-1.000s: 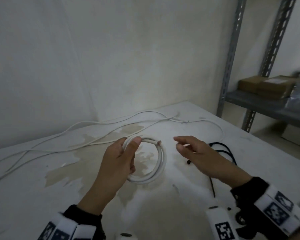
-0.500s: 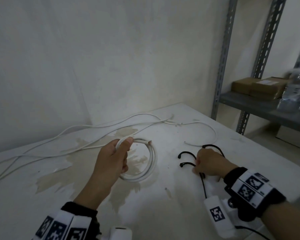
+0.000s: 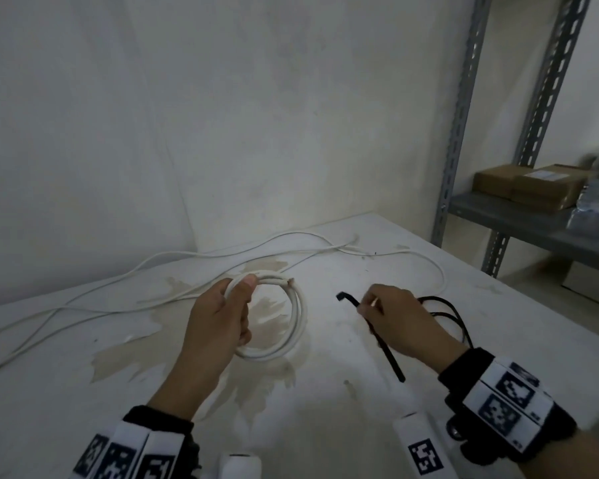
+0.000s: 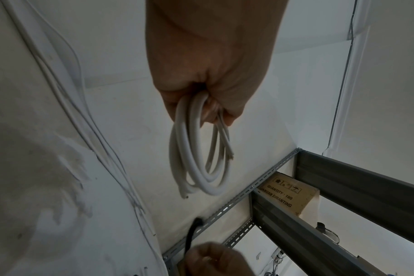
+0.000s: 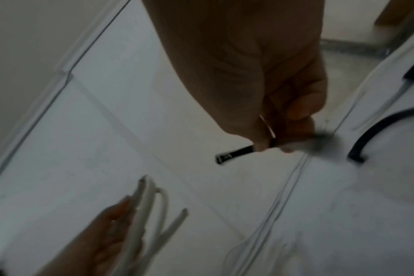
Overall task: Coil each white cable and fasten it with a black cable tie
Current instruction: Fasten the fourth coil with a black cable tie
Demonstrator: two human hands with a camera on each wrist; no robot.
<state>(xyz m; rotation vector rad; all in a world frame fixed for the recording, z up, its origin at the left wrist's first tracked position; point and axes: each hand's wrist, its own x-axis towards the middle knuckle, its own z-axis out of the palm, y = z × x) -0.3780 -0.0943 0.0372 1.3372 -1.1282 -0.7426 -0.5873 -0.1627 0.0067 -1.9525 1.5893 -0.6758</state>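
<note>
Left hand [image 3: 218,319] gripping coiled white cable [image 3: 293,326], right hand [image 3: 400,321] pinching black cable tie [image 3: 348,299] (head end free)

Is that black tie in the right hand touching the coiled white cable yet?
Apart. In the head view bare table shows between the black tie and the coiled white cable.

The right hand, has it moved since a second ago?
Yes. The right hand went right to the black ties on the table, then lifted one tie.
</note>
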